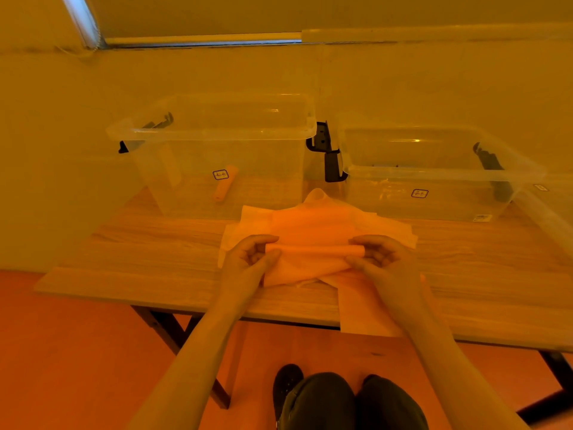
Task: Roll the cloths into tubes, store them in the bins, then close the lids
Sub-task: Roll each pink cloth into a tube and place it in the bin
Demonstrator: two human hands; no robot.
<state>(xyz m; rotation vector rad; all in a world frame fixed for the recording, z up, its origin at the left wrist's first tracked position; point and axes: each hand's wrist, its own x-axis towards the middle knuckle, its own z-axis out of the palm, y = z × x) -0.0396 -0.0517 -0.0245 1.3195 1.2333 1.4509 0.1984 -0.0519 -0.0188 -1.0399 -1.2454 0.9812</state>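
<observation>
Two hands [314, 259] pinching rolled cloth [313, 251], two clear bins [217, 131] behind, table [155, 274].

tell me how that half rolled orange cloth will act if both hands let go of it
The orange cloth looks thin and floppy, so its roll would probably loosen. It likely won't roll away: its flat part lies on the table. Left hand and right hand pinch the roll's ends.

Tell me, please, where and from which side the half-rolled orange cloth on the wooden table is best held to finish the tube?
Probably best at the two ends of the rolled orange tube, from the near side, as the left hand and right hand grip it now. The roll lies crosswise, with the flat unrolled cloth stretching away towards the clear plastic bins, so end grips let it roll forward evenly.
</observation>
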